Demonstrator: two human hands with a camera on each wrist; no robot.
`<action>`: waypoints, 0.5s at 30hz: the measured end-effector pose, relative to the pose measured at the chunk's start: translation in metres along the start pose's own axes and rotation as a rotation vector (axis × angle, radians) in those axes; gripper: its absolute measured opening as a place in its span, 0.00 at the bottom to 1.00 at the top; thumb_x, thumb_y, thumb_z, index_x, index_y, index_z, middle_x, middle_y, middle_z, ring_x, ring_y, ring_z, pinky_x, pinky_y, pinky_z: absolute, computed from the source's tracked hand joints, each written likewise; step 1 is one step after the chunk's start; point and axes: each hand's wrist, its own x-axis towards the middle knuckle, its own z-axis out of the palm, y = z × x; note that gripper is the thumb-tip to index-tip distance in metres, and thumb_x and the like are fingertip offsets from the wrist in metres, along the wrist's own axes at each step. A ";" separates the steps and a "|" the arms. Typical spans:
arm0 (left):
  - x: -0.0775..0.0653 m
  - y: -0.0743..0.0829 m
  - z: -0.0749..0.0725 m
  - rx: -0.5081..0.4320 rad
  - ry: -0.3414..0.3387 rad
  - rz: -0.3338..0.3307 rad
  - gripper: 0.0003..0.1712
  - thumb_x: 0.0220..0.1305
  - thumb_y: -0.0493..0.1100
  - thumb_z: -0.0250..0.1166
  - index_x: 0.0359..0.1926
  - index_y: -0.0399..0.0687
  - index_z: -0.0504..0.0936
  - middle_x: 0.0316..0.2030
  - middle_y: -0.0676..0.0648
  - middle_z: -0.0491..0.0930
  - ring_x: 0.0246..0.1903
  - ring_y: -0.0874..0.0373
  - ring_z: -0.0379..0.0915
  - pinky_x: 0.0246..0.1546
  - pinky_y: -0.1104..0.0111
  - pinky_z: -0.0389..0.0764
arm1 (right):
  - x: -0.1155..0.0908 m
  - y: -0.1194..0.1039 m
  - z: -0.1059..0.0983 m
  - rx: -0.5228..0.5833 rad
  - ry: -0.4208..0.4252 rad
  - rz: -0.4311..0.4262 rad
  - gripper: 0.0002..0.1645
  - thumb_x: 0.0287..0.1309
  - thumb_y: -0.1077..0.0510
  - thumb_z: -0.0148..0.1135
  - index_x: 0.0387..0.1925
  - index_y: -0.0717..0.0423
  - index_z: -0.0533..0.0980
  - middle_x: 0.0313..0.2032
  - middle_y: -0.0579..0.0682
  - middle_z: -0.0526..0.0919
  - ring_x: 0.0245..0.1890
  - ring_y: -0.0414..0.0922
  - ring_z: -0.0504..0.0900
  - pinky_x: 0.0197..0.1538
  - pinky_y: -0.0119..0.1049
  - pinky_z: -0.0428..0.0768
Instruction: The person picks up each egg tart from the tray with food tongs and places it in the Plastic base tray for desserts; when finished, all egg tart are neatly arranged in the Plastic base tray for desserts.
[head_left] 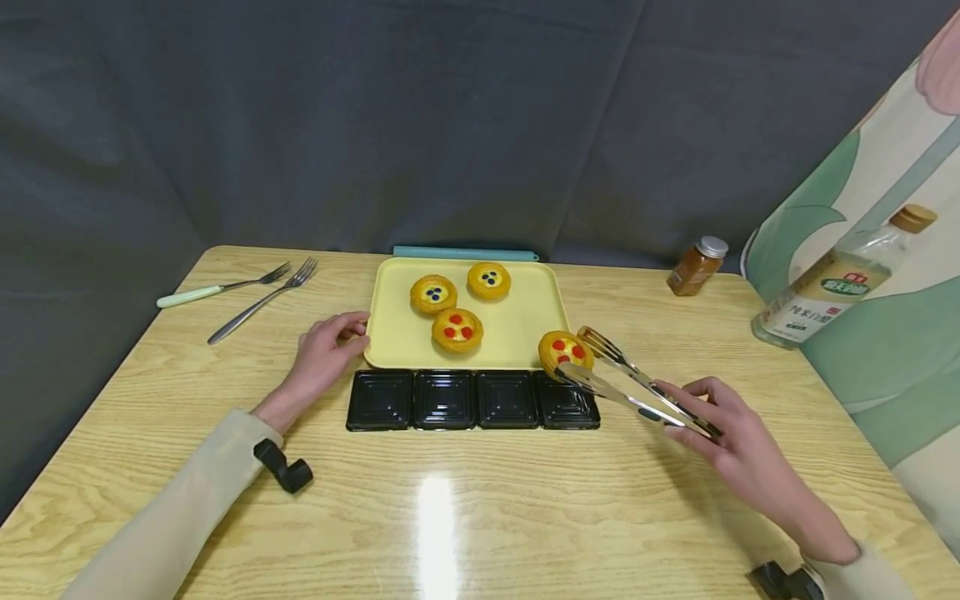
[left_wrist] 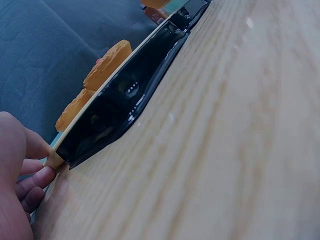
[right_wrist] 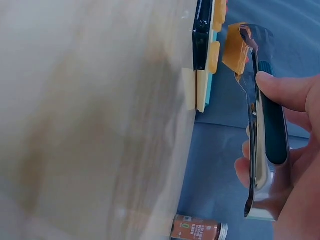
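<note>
My right hand (head_left: 738,442) grips metal food tongs (head_left: 637,387). Between their tips is an egg tart with red dots (head_left: 564,353), raised over the right end of the black compartment tray (head_left: 446,400). The right wrist view shows the tart (right_wrist: 235,47) on its side profile, clear of the table, with my thumb along the dark handle of the tongs (right_wrist: 272,120). Thumb and fingers of my left hand (head_left: 330,346) pinch the left edge of the yellow tray (head_left: 517,333). On that tray sit another red-dotted tart (head_left: 457,331) and two blue-dotted tarts (head_left: 433,294).
Two forks (head_left: 262,302) lie at the left. A teal strip (head_left: 465,253) runs behind the yellow tray. At the back right stand a spice jar (head_left: 697,267) and a tall labelled bottle (head_left: 840,283). A dark curtain (head_left: 375,125) hangs behind the table.
</note>
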 end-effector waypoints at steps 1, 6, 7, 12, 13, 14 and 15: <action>0.000 0.000 0.000 0.000 -0.001 0.000 0.24 0.72 0.39 0.61 0.66 0.36 0.75 0.48 0.39 0.80 0.53 0.41 0.69 0.63 0.44 0.48 | -0.002 -0.001 0.000 0.000 -0.005 0.002 0.43 0.50 0.71 0.74 0.68 0.50 0.75 0.44 0.46 0.74 0.33 0.37 0.65 0.33 0.28 0.62; 0.001 0.001 0.000 0.002 -0.002 -0.001 0.24 0.72 0.39 0.61 0.66 0.36 0.75 0.48 0.39 0.80 0.53 0.42 0.69 0.63 0.44 0.48 | -0.012 -0.003 -0.001 -0.013 -0.024 0.004 0.42 0.49 0.71 0.74 0.68 0.53 0.75 0.44 0.46 0.74 0.35 0.36 0.65 0.34 0.28 0.61; 0.001 0.000 0.001 0.003 0.000 0.001 0.24 0.72 0.39 0.61 0.66 0.36 0.75 0.48 0.39 0.80 0.52 0.42 0.69 0.62 0.44 0.48 | -0.014 -0.004 -0.001 -0.012 -0.025 0.003 0.42 0.48 0.71 0.75 0.67 0.53 0.75 0.44 0.46 0.74 0.35 0.36 0.65 0.34 0.28 0.61; 0.002 0.000 0.000 0.007 0.000 0.002 0.24 0.72 0.39 0.61 0.65 0.36 0.75 0.47 0.39 0.80 0.52 0.42 0.69 0.62 0.44 0.49 | -0.021 -0.006 0.000 -0.013 -0.030 0.004 0.43 0.47 0.70 0.76 0.67 0.53 0.76 0.44 0.45 0.74 0.36 0.36 0.65 0.34 0.26 0.61; 0.001 -0.001 0.000 0.008 -0.001 0.002 0.24 0.72 0.39 0.61 0.65 0.36 0.75 0.47 0.39 0.80 0.52 0.42 0.69 0.62 0.44 0.49 | -0.022 -0.006 0.000 -0.015 -0.033 0.004 0.43 0.47 0.70 0.76 0.67 0.52 0.76 0.44 0.44 0.74 0.36 0.36 0.65 0.34 0.26 0.61; 0.001 0.000 0.000 0.008 -0.004 0.001 0.24 0.72 0.39 0.61 0.66 0.36 0.75 0.47 0.39 0.80 0.52 0.42 0.69 0.62 0.43 0.48 | -0.023 -0.006 0.000 -0.020 -0.035 0.002 0.43 0.46 0.70 0.76 0.67 0.53 0.76 0.44 0.44 0.74 0.36 0.36 0.65 0.34 0.26 0.61; 0.001 -0.001 0.000 0.009 -0.005 0.001 0.24 0.72 0.39 0.61 0.66 0.36 0.75 0.47 0.39 0.80 0.52 0.41 0.69 0.62 0.43 0.48 | -0.024 -0.006 0.001 -0.022 -0.037 0.002 0.43 0.46 0.70 0.76 0.67 0.53 0.76 0.44 0.44 0.74 0.36 0.36 0.65 0.34 0.26 0.61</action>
